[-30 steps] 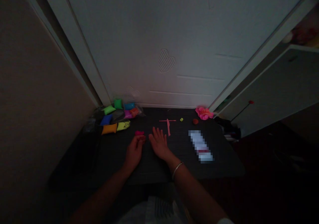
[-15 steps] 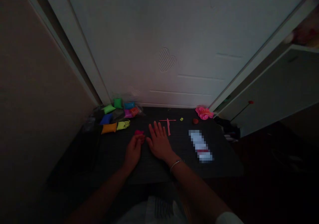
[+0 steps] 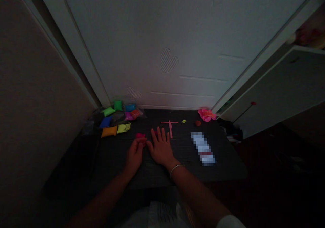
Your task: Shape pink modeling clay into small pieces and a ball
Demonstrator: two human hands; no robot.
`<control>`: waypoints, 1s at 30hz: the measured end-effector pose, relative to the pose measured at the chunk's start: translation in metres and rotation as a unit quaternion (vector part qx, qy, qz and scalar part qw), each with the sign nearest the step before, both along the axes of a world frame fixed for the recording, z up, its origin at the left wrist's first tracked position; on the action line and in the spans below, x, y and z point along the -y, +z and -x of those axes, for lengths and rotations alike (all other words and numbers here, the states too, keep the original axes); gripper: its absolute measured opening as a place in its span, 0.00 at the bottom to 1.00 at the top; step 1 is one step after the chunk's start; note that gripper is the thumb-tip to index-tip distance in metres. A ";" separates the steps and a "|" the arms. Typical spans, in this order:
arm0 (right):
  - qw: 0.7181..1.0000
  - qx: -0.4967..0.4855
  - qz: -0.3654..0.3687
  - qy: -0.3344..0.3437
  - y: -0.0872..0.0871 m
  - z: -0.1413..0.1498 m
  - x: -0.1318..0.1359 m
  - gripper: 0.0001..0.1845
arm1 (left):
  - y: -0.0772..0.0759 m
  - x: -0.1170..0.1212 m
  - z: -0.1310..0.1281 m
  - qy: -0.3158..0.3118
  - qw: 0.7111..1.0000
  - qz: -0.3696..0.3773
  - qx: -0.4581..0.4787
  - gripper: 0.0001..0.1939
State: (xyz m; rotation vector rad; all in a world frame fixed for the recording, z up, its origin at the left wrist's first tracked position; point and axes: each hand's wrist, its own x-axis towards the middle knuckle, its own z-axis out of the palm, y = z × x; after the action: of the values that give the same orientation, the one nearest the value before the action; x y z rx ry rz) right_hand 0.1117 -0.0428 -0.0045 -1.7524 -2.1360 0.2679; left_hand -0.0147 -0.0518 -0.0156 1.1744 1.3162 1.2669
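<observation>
My left hand is closed, its fingers curled round a lump of bright pink clay that shows past the fingertips. Beside it, my right hand lies flat, palm down on the dark table, fingers spread. A small bit of pink peeks out by its index finger; the rest under the palm is hidden. Just beyond the right fingertips lie a pink plastic modelling knife and a thin pink stick tool crossing near its top.
Small coloured clay packets, among them an orange one and a blue one, lie at the back left. Towards the right are a yellow bit, a reddish-brown lump, a pink flower-like piece and a blurred-out phone-shaped object. A white panel stands behind.
My right hand has shifted slightly down and towards me, still flat with fingers spread. My left hand stays closed at the pink clay. The whole view has moved a little.
</observation>
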 end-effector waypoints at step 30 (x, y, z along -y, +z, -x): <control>0.937 -0.339 0.016 0.088 0.026 -0.046 0.025 0.36 | 0.037 0.015 -0.025 -0.101 0.904 0.262 0.322 0.09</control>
State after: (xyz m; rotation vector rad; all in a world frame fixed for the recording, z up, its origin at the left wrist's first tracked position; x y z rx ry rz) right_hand 0.1577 -0.0674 0.0219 -1.2231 -1.7648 0.8250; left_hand 0.0101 -0.0672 0.0210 0.4305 0.9137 0.9397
